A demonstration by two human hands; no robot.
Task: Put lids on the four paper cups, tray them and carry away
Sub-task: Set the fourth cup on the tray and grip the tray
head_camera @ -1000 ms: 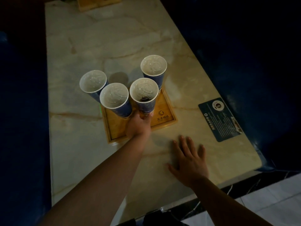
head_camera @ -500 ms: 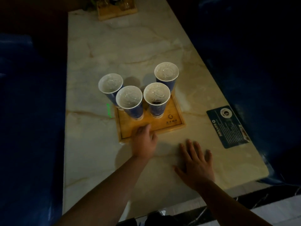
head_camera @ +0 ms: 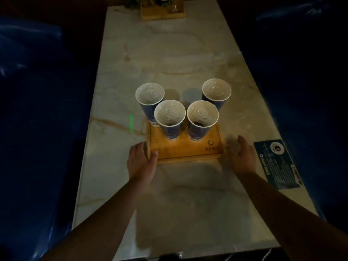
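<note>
Four blue paper cups stand upright with clear lids on a wooden tray [head_camera: 188, 150]: back left cup [head_camera: 149, 95], front left cup [head_camera: 170, 114], front right cup [head_camera: 202, 113] and back right cup [head_camera: 216, 90]. The tray lies on the marble table [head_camera: 169, 53]. My left hand [head_camera: 140, 162] grips the tray's near left corner, thumb on top and fingers along the outer side. My right hand [head_camera: 243, 157] is blurred, fingers apart, right beside the tray's right edge; I cannot tell whether it touches.
A dark blue printed card [head_camera: 276, 164] lies on the table right of my right hand. A wooden holder with small items [head_camera: 162, 10] stands at the far end. Blue padded seats [head_camera: 28, 110] flank both long sides. A green light streak [head_camera: 131, 123] marks the tabletop left of the tray.
My left hand slid from the tray's near edge to its left corner and took hold. My right hand lifted off the tabletop and moved up beside the tray's right edge.
</note>
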